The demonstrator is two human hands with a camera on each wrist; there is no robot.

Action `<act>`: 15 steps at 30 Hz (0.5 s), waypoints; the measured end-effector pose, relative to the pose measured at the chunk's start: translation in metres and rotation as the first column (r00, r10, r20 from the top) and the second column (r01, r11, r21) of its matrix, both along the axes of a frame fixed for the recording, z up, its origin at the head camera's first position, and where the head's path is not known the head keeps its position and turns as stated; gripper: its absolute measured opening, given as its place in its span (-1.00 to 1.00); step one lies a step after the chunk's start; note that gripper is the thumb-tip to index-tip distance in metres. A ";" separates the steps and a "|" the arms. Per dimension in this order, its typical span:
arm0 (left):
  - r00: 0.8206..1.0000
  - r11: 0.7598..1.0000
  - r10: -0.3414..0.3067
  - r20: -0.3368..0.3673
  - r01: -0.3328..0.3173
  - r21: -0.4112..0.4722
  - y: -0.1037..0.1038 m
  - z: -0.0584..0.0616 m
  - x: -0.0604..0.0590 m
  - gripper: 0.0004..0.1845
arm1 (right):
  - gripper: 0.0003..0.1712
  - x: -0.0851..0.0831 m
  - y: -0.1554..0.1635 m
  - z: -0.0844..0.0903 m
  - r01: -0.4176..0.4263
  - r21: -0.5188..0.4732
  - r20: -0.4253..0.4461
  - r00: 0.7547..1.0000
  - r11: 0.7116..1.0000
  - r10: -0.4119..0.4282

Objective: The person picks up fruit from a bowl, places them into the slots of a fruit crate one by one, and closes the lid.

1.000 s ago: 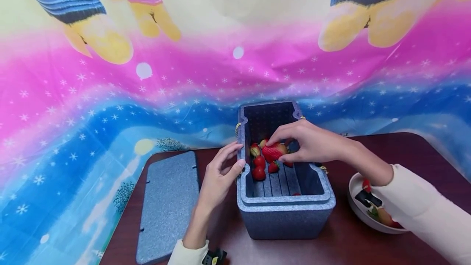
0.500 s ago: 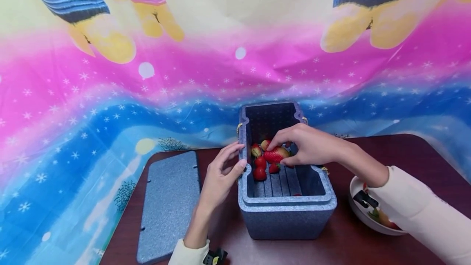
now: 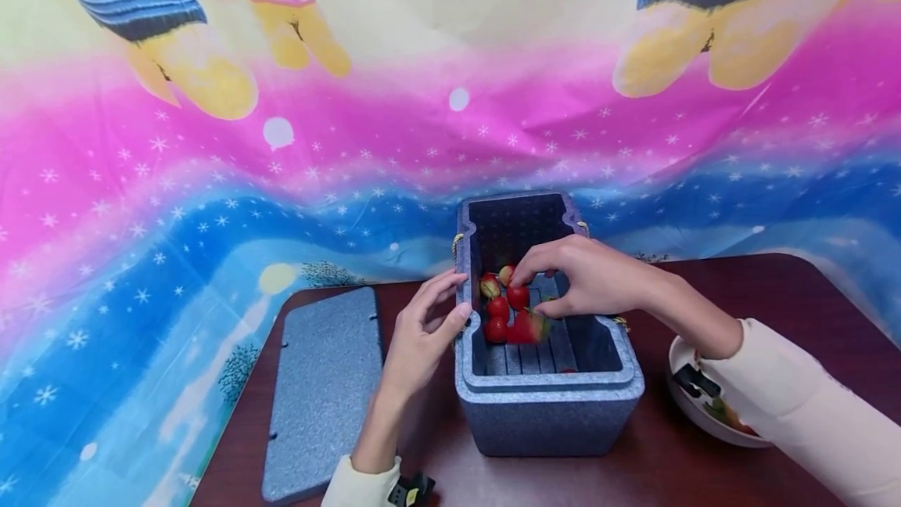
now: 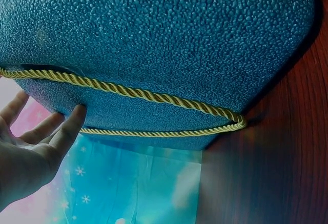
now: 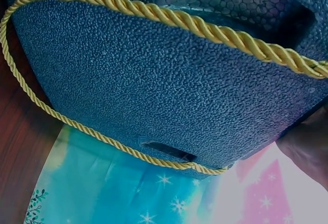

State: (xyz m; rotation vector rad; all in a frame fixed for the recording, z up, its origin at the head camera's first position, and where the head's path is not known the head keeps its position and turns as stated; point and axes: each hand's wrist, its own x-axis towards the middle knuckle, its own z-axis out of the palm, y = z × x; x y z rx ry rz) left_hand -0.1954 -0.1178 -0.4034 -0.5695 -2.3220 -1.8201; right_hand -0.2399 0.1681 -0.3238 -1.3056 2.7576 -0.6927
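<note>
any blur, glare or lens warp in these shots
Head view: one strawberry inside the foam box under the right hand is motion-smeared, the rest sharp; wide lens bows the backdrop. Left wrist view: box wall curves like a fisheye, left hand soft. Right wrist view: bright washed-out glare at the lower right corner.

A dark blue-grey, pebbled foam box (image 3: 549,405) is seen on a dark reddish-brown table (image 3: 774,288). Left of the box, a flat lid (image 3: 320,393) of the same speckled blue-grey is laid. Inside the box, red strawberries (image 3: 517,311) with green leaves are shown against ribbed grey flooring. Twisted golden-yellow cord (image 4: 154,98) is run along the box's side. Right of the box, a white bowl (image 3: 686,401) is placed. Behind the box, a backdrop (image 3: 211,178) banded pink, blue and pale yellow is dotted with white stars. Cream sleeves (image 3: 809,405) are worn.
</note>
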 end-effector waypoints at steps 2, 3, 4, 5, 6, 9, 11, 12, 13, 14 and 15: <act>1.000 1.000 -0.002 -0.001 0.002 0.002 0.000 0.000 0.000 -0.56 | -0.58 0.000 0.000 0.000 0.009 -0.003 0.002 1.000 1.000 -0.009; 1.000 1.000 -0.002 0.000 0.002 0.002 0.000 0.001 -0.001 -0.56 | -0.58 0.000 0.000 0.000 0.012 -0.005 0.004 1.000 1.000 -0.012; 1.000 1.000 -0.001 0.000 0.001 0.003 0.000 0.001 -0.001 -0.56 | -0.58 0.000 0.000 0.000 0.013 -0.007 0.005 1.000 1.000 -0.013; 1.000 1.000 -0.001 -0.001 0.001 0.004 0.000 0.001 0.000 -0.56 | -0.58 0.000 0.000 0.000 0.015 -0.009 0.005 1.000 1.000 -0.015; 1.000 1.000 -0.001 0.000 0.001 0.005 0.000 0.001 0.000 -0.56 | -0.58 0.000 0.001 0.000 0.013 -0.013 0.006 1.000 1.000 -0.013; 1.000 1.000 -0.003 0.004 0.003 0.009 0.000 0.000 0.000 -0.56 | -0.58 -0.001 0.002 0.000 0.006 -0.040 0.004 1.000 0.999 -0.006; 1.000 1.000 -0.005 0.005 0.005 0.011 0.000 0.000 0.001 -0.56 | -0.58 0.000 0.004 -0.001 0.000 -0.076 -0.006 1.000 0.997 0.000; 1.000 1.000 -0.004 0.006 0.004 0.010 0.000 0.000 0.001 -0.56 | -0.58 0.000 0.005 -0.001 -0.004 -0.096 -0.017 1.000 0.995 0.002; 1.000 1.000 -0.004 0.006 0.004 0.010 0.000 0.000 0.001 -0.56 | -0.58 0.001 0.007 -0.001 -0.005 -0.116 -0.034 0.999 0.993 0.002; 1.000 1.000 -0.003 0.005 0.003 0.009 0.000 0.001 0.001 -0.56 | -0.58 0.002 0.008 -0.001 -0.006 -0.134 -0.055 0.998 0.991 -0.001; 1.000 1.000 -0.004 0.004 0.004 0.009 0.000 0.001 0.001 -0.56 | -0.58 0.004 0.010 -0.001 -0.007 -0.152 -0.074 0.997 0.988 -0.004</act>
